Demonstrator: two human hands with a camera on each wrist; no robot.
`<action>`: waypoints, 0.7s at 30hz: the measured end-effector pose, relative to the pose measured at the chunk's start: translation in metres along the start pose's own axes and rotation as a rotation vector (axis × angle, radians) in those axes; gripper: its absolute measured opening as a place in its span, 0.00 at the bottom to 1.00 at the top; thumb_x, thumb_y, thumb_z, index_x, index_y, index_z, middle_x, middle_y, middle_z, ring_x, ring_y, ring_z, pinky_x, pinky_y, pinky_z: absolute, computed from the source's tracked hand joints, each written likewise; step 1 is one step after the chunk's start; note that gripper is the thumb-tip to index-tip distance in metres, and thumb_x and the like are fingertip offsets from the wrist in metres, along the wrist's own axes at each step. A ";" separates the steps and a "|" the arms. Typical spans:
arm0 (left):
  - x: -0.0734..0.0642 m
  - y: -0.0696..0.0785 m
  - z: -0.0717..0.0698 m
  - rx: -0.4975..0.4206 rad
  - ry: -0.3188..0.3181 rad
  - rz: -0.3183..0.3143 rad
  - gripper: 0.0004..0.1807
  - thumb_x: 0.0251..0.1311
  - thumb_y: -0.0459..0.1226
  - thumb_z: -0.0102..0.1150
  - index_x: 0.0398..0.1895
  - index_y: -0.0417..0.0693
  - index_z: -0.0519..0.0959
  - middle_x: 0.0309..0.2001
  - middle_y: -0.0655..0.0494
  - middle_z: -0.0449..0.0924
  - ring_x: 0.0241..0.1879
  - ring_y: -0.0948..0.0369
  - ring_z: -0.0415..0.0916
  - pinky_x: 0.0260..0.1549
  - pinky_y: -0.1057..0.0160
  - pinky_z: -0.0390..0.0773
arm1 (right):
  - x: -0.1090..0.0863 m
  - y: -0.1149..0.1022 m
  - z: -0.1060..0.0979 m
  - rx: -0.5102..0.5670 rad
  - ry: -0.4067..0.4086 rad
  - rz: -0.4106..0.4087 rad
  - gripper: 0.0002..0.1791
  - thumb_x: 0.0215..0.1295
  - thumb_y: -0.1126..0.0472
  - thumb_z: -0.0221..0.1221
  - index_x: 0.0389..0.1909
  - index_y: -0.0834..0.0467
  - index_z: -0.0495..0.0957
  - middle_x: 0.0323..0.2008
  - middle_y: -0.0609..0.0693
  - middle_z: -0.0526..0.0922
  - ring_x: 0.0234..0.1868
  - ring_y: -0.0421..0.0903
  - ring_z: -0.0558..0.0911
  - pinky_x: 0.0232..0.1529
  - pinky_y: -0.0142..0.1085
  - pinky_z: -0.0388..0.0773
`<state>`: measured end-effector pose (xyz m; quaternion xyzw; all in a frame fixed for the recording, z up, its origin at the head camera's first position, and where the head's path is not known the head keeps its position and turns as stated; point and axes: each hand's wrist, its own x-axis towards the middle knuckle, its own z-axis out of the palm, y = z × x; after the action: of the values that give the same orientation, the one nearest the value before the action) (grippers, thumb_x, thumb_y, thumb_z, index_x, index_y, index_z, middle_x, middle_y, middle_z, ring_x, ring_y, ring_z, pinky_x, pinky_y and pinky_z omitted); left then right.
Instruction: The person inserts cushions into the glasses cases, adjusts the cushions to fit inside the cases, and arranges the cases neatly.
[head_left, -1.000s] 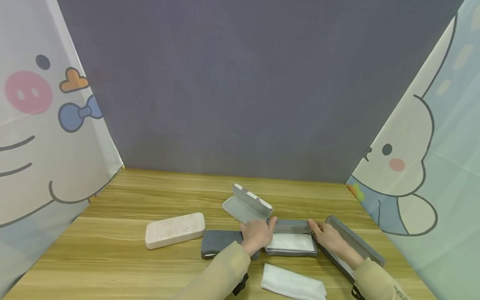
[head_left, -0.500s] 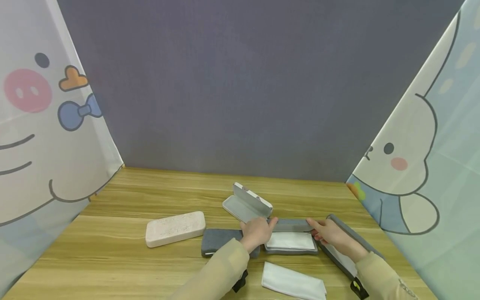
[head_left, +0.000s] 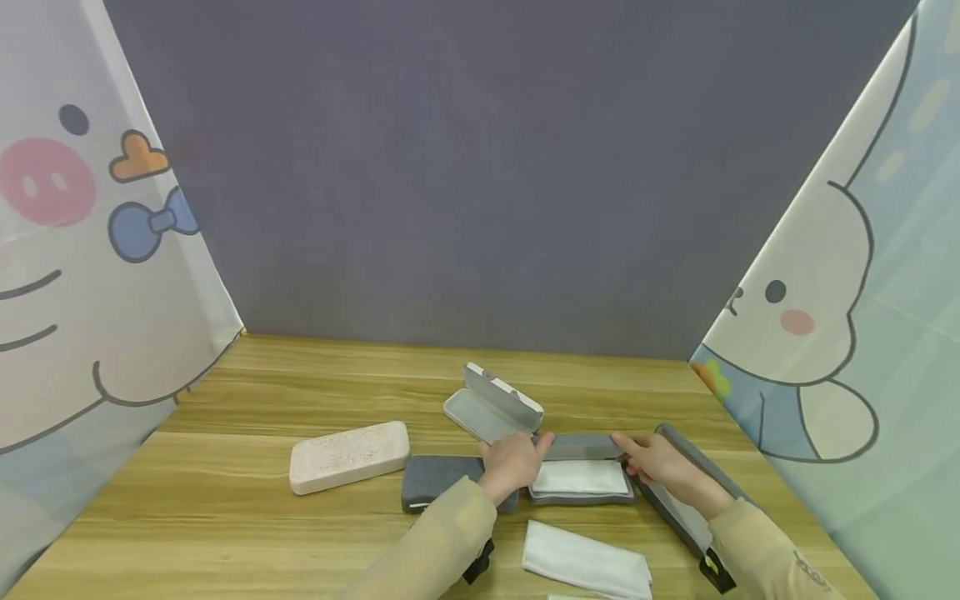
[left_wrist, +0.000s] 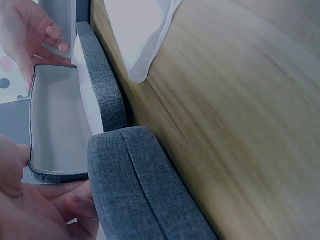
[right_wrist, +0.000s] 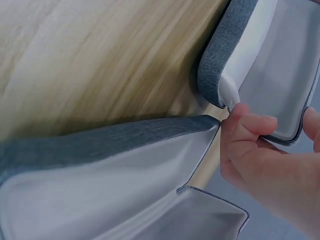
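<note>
In the head view, a grey fabric glasses case stands open with its lid raised and a folded white cloth inside. My left hand holds the left end of the lid. At the other end my right hand pinches the lid between thumb and curled fingers. Both wrist views show the lid's pale lining between the hands. A closed grey glasses case lies beside my left hand. An open grey glasses case stands beside my right hand.
A white glasses case lies shut at the left. Behind my left hand stands an open patterned case. Another folded white cloth lies in front on the wooden table. A dark grey panel rises behind.
Both hands stay at the ends of the lid. My right hand has turned slightly, so more of its curled fingers show below the lid's edge. The other cases and cloths have not moved.
</note>
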<state>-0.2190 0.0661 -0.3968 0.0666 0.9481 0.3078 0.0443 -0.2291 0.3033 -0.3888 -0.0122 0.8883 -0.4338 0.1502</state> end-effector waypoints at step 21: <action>0.000 -0.003 -0.005 -0.092 -0.091 0.019 0.33 0.71 0.56 0.41 0.07 0.50 0.61 0.07 0.57 0.57 0.17 0.57 0.66 0.61 0.31 0.56 | -0.001 -0.004 -0.007 0.056 -0.167 -0.020 0.38 0.76 0.48 0.43 0.64 0.82 0.54 0.14 0.42 0.61 0.19 0.36 0.63 0.17 0.25 0.56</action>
<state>-0.2195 0.0607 -0.3943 0.0876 0.9293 0.3481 0.0876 -0.2304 0.3061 -0.3816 -0.0533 0.8601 -0.4574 0.2197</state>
